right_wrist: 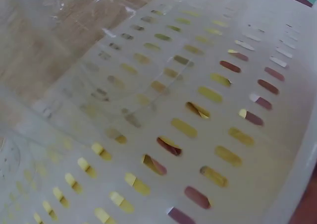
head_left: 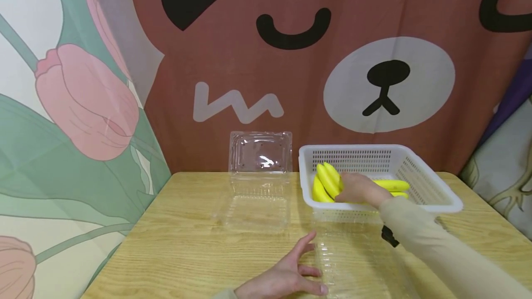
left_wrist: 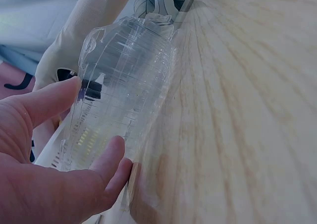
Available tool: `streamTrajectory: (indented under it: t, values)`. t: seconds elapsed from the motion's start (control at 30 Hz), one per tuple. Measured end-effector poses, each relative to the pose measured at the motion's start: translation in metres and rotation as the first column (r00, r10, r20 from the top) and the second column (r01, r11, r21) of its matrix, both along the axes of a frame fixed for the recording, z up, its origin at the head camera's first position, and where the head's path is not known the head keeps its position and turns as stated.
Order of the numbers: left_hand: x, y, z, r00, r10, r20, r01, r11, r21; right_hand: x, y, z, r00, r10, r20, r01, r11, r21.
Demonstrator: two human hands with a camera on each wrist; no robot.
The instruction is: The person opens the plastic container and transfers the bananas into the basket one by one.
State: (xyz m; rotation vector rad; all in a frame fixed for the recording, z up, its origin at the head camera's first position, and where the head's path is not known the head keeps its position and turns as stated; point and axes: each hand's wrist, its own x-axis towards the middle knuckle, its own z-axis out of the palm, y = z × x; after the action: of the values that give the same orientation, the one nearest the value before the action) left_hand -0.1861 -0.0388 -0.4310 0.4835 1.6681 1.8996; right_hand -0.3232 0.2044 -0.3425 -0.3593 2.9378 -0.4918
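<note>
In the head view, my right hand [head_left: 358, 188] reaches down into a white perforated basket [head_left: 444, 204]. It is against yellow bananas [head_left: 328, 180] whose tips point up; its fingertips are hidden. More bananas [head_left: 392, 185] lie to the right of that hand. My left hand [head_left: 287, 269] is at the left side of a clear plastic container [head_left: 353, 262] in front of the basket. Seen from the left wrist, the thumb and fingers [left_wrist: 115, 157] are spread along the ribbed side of this clear container [left_wrist: 126, 80]. The right wrist view shows mainly the basket's slotted wall [right_wrist: 198, 125].
A second clear clamshell container [head_left: 257, 211] stands to the left of the basket, its lid [head_left: 261, 153] raised against the curtain. The wooden table [head_left: 187, 243] ends at a printed curtain [head_left: 249, 59] behind the basket.
</note>
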Motion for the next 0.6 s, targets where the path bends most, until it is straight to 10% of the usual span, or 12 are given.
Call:
streamTrajectory:
  t: [0.6]
  values:
    - [0.002, 0.0, 0.002, 1.0, 0.022, -0.008, -0.022, 0.998, -0.053, 0.013, 0.002, 0.007, 0.998, -0.032, -0.045, 0.034, 0.998, 0.045]
